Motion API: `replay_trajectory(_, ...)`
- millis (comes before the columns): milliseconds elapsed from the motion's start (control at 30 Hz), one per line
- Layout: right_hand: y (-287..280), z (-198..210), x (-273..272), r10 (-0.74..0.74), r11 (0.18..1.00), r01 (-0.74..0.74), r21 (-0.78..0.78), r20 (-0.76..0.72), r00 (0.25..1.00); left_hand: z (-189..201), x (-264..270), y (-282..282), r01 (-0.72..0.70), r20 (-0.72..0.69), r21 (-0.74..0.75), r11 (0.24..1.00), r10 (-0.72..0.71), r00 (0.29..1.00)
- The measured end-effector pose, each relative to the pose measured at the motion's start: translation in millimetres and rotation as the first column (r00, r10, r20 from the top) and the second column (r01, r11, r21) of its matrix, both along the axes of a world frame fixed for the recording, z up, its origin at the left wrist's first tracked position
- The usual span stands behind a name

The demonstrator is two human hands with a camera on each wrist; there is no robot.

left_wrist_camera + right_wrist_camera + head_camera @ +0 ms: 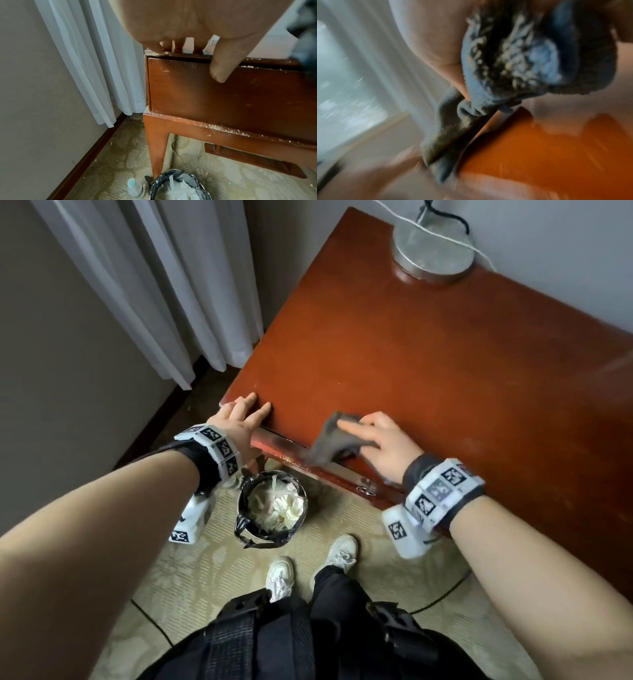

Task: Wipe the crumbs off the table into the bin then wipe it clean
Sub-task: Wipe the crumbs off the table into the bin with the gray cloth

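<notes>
Currently I log left hand (239, 419) flat, fingers straight, on the near-left corner of the red-brown wooden table (411, 354); right hand (380, 440) clutches a crumpled grey cloth (329, 440) draped over its near edge. Round black-lined bin (240, 505) sits on the floor below.

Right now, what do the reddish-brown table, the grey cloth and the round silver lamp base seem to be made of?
The reddish-brown table looks like wood under glossy lacquer: it reflects light and shows faint grain. The grey cloth is soft looped pile, likely terry or microfibre. The round silver lamp base is probably brushed metal, given its dull sheen.
</notes>
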State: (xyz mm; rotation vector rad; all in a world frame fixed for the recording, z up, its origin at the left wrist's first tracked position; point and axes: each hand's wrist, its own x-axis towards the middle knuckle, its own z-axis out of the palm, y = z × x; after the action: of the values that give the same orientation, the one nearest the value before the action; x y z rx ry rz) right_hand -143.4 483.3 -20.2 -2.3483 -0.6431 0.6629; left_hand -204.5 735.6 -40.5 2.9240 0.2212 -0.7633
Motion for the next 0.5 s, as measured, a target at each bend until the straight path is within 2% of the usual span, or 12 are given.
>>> replay_trajectory(67,3.4,8.5,38.5,-0.281,0.960,0.278,0.043,0.084,0.956,-5.3,-1.0,1.5,0.020,-0.018,0.021,1.000,-0.020,1.000)
replay_trajectory(133,8.1,6.3,72.3,-0.523,0.844,0.535,-0.035,0.160,0.837,-9.0,-1.9,3.4,0.053,-0.057,0.031,0.998,-0.051,0.997)
replay_trajectory(167,12.1,3.1,85.9,-0.571,0.792,0.596,-0.132,0.182,0.800,-9.4,-1.9,4.0,0.069,-0.077,0.034,0.997,-0.066,0.995)
replay_trajectory(200,19.2,-0.2,93.5,-0.564,0.764,0.595,-0.248,0.192,0.803,-9.4,-1.8,4.6,0.083,-0.095,0.039,0.996,-0.079,0.992)
replay_trajectory(267,36.6,-7.0,92.2,-0.402,0.779,0.451,-0.437,0.205,0.892,-7.4,-0.6,5.1,0.100,-0.122,0.041,0.994,-0.095,0.988)
replay_trajectory(333,53.6,-11.4,71.2,-0.111,0.855,0.207,-0.475,0.221,0.969,-6.2,0.2,6.5,0.103,-0.139,0.025,0.994,-0.098,0.985)
replay_trajectory(367,60.4,-11.7,55.5,0.027,0.899,0.056,-0.434,0.184,0.983,-6.4,-0.2,7.9,0.102,-0.138,0.019,0.995,-0.098,0.986)
replay_trajectory(433,68.2,-9.8,24.6,0.270,0.927,-0.247,-0.283,0.046,0.962,-8.3,-2.4,12.2,0.081,-0.108,0.011,0.997,-0.079,0.991)
replay_trajectory(500,68.3,-1.0,11.0,0.473,0.857,-0.478,-0.193,-0.075,0.878,-9.4,-8.0,15.7,-0.010,-0.065,-0.012,1.000,0.009,0.998)
